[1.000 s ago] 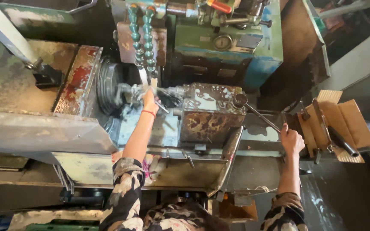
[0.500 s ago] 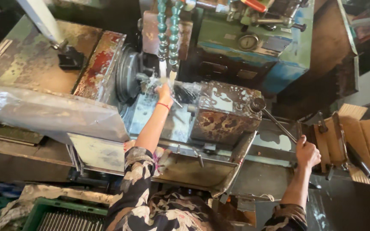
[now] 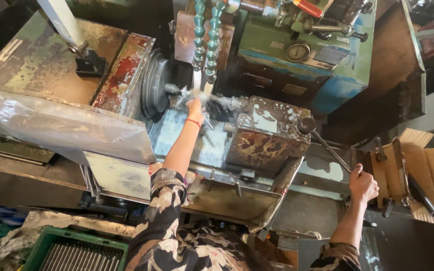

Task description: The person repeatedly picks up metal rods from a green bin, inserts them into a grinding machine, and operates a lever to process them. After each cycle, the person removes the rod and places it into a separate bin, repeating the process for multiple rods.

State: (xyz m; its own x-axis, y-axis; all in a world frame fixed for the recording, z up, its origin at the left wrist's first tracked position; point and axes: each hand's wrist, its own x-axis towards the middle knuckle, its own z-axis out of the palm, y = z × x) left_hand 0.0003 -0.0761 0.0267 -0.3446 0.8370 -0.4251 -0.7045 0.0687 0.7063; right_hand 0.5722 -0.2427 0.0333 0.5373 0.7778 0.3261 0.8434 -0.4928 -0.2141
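My left hand (image 3: 195, 108) reaches in beside the dark round chuck (image 3: 154, 86) of a worn lathe, right under two teal segmented coolant hoses (image 3: 205, 36). Liquid splashes over the fingers and hides whatever they touch. A red band circles that wrist. My right hand (image 3: 363, 183) is closed around the end of a long metal lever (image 3: 327, 148), which runs up to a knob on the rusty, paint-chipped tool block (image 3: 267, 136).
A clear plastic sheet (image 3: 61, 125) covers the headstock at left. An open cardboard box (image 3: 430, 170) with a dark bar in it sits at right. A green crate (image 3: 76, 253) stands at the bottom left, and a metal chip tray (image 3: 237, 206) lies below the bed.
The view has drifted, so the machine sits further right and lower in frame. My left hand stays at the chuck and my right hand keeps hold of the lever.
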